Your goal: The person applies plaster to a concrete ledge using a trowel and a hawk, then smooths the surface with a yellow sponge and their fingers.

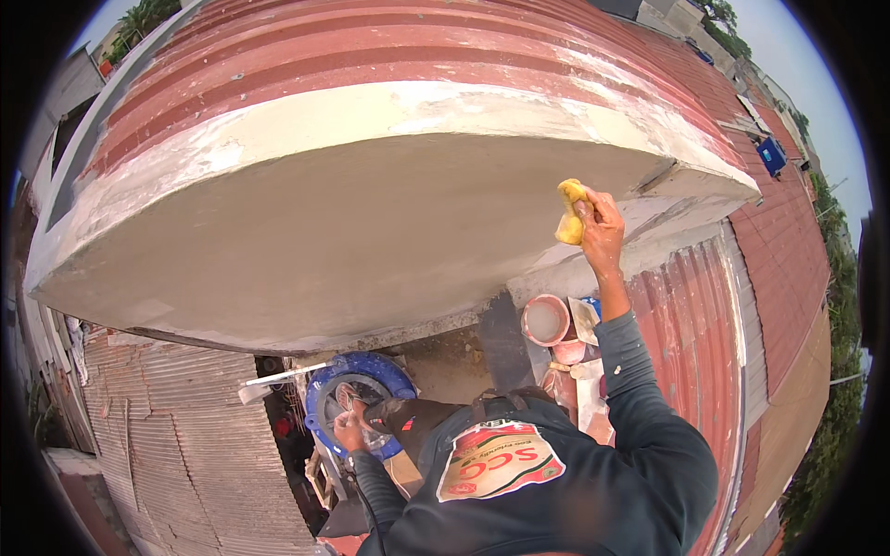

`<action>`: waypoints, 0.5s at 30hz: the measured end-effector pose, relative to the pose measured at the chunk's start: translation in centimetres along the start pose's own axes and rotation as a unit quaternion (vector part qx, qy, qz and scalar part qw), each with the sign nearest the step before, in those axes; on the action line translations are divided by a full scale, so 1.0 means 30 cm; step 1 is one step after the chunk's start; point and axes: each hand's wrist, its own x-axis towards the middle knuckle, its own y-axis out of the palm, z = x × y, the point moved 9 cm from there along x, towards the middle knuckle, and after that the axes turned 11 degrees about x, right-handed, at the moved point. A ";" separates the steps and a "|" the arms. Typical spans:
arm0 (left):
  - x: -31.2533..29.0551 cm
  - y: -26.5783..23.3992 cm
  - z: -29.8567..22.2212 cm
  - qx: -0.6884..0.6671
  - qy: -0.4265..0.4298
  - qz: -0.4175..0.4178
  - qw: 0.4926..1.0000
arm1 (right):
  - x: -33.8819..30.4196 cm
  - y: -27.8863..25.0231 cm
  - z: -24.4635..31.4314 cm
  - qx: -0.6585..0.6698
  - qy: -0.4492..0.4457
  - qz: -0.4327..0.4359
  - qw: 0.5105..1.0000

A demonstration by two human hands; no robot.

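Low at the left, grey corrugated sheets slope down beside the wall. Just right of them the left hand is curled shut around the rim of a blue ring-shaped frame with a grille inside it; a pale strip juts out to the left of that ring. Above all this spreads the broad grey plastered underside of the eave, with its whitish edge and the red ribbed roof beyond. Further right, a small round bucket stands below the eave, holding pale grey slurry, and a trowel lies touching its right side, blade toward the bucket. Above them the right hand is raised, fingers clamped on a yellow sponge. The sponge sticks out to the left of the fingers and presses against the plaster near the eave's right end, its long axis running roughly up and down. More red roofing falls away at the right.
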 end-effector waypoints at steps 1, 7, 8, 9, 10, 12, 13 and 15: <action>0.034 -0.064 -0.043 0.066 0.012 -0.010 0.998 | -0.016 0.038 -0.075 0.063 0.019 -0.069 0.995; -0.022 -0.140 -0.159 0.052 0.028 0.005 0.998 | -0.069 0.143 -0.368 0.233 0.111 -0.360 0.896; -0.057 -0.155 -0.146 0.046 0.014 -0.001 0.999 | -0.085 0.205 -0.375 0.224 0.123 -0.378 0.890; -0.091 -0.168 -0.116 0.041 -0.008 0.001 0.999 | -0.100 0.292 -0.305 0.225 0.125 -0.369 0.893; -0.121 -0.186 -0.079 0.036 -0.031 0.003 0.999 | -0.110 0.385 -0.198 0.248 0.102 -0.361 0.893; -0.122 -0.253 0.015 0.048 -0.029 0.006 0.998 | -0.121 0.604 0.021 0.246 0.081 -0.231 0.938; -0.125 -0.266 0.059 0.025 -0.042 0.009 0.999 | -0.121 0.661 0.124 0.198 -0.001 -0.180 0.963; -0.175 -0.257 0.093 0.014 -0.082 0.000 0.997 | -0.132 0.676 0.194 0.118 -0.104 -0.126 0.980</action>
